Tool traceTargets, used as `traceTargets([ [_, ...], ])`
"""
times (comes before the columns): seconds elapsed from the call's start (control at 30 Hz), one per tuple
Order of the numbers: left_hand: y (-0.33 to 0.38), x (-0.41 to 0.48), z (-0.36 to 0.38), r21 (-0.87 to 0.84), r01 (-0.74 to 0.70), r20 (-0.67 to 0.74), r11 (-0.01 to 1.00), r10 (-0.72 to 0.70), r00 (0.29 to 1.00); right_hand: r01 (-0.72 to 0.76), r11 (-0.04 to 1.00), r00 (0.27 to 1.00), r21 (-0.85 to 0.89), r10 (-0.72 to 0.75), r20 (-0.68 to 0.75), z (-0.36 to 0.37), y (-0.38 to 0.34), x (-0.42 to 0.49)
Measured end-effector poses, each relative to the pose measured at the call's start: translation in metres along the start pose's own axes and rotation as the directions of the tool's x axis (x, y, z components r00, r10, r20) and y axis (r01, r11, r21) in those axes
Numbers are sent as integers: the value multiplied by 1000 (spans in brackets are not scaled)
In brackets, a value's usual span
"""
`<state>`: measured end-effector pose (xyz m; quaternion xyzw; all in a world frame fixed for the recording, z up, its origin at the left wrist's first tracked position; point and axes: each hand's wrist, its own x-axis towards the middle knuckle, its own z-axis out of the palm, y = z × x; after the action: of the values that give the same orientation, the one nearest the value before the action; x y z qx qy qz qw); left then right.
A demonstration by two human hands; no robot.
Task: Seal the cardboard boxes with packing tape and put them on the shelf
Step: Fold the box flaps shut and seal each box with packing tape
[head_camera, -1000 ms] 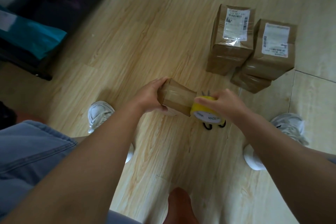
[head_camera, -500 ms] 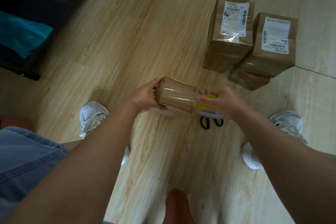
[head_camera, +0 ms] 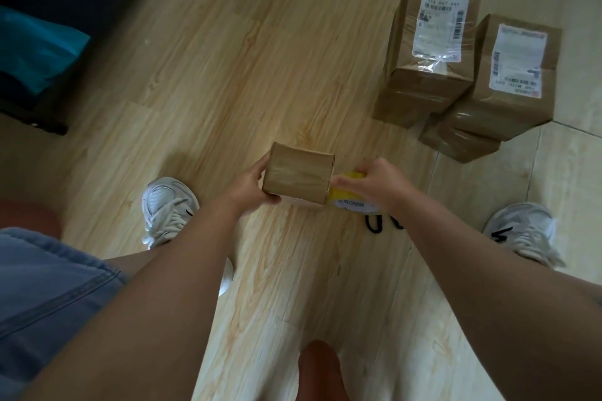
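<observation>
Your left grip [head_camera: 250, 187] clasps the left end of a small cardboard box [head_camera: 298, 176], thumb at the near bottom corner and fingers over the far edge, holding it over the wooden floor [head_camera: 260, 58]. Your right grip [head_camera: 371, 182] is curled round a yellow tape roll [head_camera: 347, 194] that touches the box's right end, so the box sits between both grips, ahead of your white shoes [head_camera: 169, 205]. Black scissors [head_camera: 381, 225] lie on the floor just below the roll, partly hidden by your right wrist. Three taped boxes [head_camera: 430, 52] stand together well apart at upper right, two showing white labels, the third lying low in front of them
</observation>
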<state>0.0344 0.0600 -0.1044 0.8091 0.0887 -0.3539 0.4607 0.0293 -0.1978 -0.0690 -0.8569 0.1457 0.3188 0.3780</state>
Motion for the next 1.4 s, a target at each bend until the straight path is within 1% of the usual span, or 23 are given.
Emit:
traceTargets([
  [0.07,-2,-4,5,-33,19,-46,999,-20,999,-5,999,1000,-35,4,-26,5,-2,-3],
  [0.1,1,-7,8,-70,30,-122,997,-39,992,-2,999,999,-55,0,-37,7,0,-3],
  [0.13,6,-10,12,-132,36,-241,991,-67,968,5,998,999,-67,-9,-52,8,1,-5],
  [0.17,13,-13,16,-220,28,-383,975,-113,917,10,997,998,-75,-14,-58,8,1,-6],
  [0.2,20,-17,20,-305,-1,-504,952,-161,849,11,996,997,-86,-17,-74,10,-1,-8],
  [0.23,30,-19,24,-350,-38,-577,936,-183,796,14,996,996,-87,-21,-83,11,0,-8],
  [0.27,38,-21,28,-335,-54,-601,941,-170,781,13,996,996,-90,-22,-92,12,-1,-7],
  [0.3,46,-22,33,-255,-50,-581,966,-112,806,14,995,995,-94,-23,-94,13,1,-6],
  [0.33,52,-22,40,-131,-42,-527,990,-34,849,21,994,994,-110,-32,-103,13,0,-7],
  [0.37,55,-22,48,27,-17,-466,1000,27,884,23,993,994,-117,-35,-103,13,0,-7],
  [0.4,56,-23,55,201,30,-441,979,63,895,25,992,993,-122,-38,-108,13,0,-8],
  [0.47,50,-23,64,470,122,-493,874,146,858,30,989,992,-144,-47,-117,14,1,-7],
  [0.53,43,-22,68,597,193,-527,779,200,826,39,982,991,-186,-62,-120,15,-1,-7],
  [0.6,40,-18,67,636,224,-523,739,198,829,35,978,991,-204,-61,-123,17,-3,-6],
  [0.7,42,-18,66,638,236,-496,733,157,854,19,977,991,-211,-45,-122,18,-3,-6],
  [0.83,45,-19,65,651,250,-490,717,145,859,5,971,994,-239,-31,-106,17,-5,-9],
  [0.9,47,-20,64,675,194,-465,712,206,861,4,967,994,-255,-31,-101,16,-7,-12],
  [0.97,49,-21,68,695,61,-398,716,313,862,5,961,995,-276,-31,-92,16,-8,-14],
  [1.03,46,-23,75,705,-22,-338,709,363,868,10,956,995,-294,-38,-90,16,-9,-17],
  [1.13,43,-23,77,718,-19,-306,695,340,889,14,951,994,-308,-47,-101,17,-11,-19],
  [1.23,47,-23,72,696,-10,-277,718,282,919,24,961,994,-277,-52,-93,17,-13,-17],
  [1.3,52,-25,69,657,-45,-282,753,301,911,39,979,997,-202,-53,-61,12,-11,-15],
  [1.4,60,-34,61,590,-128,-307,797,368,878,31,996,1000,-85,-31,7,6,-4,-15],
])
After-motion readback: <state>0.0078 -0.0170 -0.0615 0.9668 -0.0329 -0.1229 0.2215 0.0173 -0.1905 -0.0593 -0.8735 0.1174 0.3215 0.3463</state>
